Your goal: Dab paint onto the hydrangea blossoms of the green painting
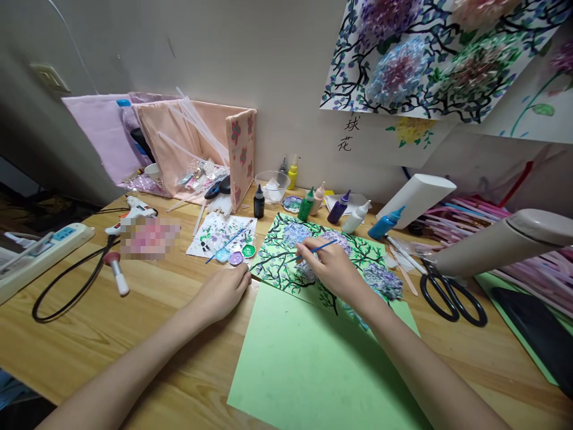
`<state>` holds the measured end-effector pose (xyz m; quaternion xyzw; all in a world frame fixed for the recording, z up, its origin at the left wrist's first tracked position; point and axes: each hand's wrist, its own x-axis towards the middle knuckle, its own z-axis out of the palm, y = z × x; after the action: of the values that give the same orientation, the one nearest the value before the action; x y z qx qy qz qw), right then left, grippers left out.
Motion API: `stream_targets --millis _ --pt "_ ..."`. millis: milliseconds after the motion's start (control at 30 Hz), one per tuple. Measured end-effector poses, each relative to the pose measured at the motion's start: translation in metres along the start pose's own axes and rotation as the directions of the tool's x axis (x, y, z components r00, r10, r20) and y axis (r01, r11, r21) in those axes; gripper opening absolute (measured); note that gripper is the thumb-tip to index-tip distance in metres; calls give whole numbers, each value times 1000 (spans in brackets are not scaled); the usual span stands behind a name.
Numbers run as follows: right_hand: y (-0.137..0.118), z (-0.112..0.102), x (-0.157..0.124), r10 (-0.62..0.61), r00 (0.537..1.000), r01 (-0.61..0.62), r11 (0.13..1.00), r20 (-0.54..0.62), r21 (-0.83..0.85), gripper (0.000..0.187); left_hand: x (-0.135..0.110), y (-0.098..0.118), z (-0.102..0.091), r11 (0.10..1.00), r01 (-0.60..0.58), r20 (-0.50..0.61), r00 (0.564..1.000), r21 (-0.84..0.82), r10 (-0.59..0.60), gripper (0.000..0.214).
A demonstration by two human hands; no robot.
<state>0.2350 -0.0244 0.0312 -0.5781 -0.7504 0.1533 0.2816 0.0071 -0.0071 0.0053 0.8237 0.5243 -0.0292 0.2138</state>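
A thin blue paintbrush [323, 245] is pinched in my right hand [331, 269], its tip over a green sheet painting [277, 257]. The painting has black branches, small leaves and several fluffy blue and purple flower clusters. My left hand [226, 292] rests on the table with fingers curled together at the painting's left corner; what they hold, if anything, is hidden. Just beyond it are small paint caps: light blue [222, 255], purple [236, 258] and green [248, 250]. A second blue brush [228, 242] lies across a paint-spotted white paper [208, 233].
Several paint bottles [307, 204] stand behind the painting near a clear bowl [272, 186]. Black-handled scissors [452, 295] and a pale flask [501, 242] are on the right. A glue gun [132, 215], its cable and a power strip [49, 257] lie left. A plain green sheet [308, 364] is in front.
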Motion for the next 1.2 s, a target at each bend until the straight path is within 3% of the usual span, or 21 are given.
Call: stream_targets --millis 133,367,500,700,867,1033,1200 --pt "0 -1 0 17 999 -17 1000 38 4 33 1 -2 1 1000 -13 -13 1000 20 13 31" --pt "-19 -3 -2 22 1000 -20 991 -16 133 25 0 -1 5 999 -20 -39 999 50 22 33" --pt "-41 14 8 -69 996 56 975 55 215 23 -3 -1 5 999 -31 -50 998 21 32 35" --pt "-57 44 29 -160 977 138 979 140 151 20 -4 -2 4 999 -30 -51 998 15 30 34" --pt "-54 52 33 -162 983 145 976 91 165 22 -4 -2 5 1000 -14 -58 998 10 14 35" --pt "-51 39 28 -152 985 135 973 77 186 24 -6 -2 2 999 -32 -60 998 -13 31 35" --pt "-34 5 12 -96 993 108 975 -71 196 30 -6 -1 0 997 -17 -46 999 -73 14 38"
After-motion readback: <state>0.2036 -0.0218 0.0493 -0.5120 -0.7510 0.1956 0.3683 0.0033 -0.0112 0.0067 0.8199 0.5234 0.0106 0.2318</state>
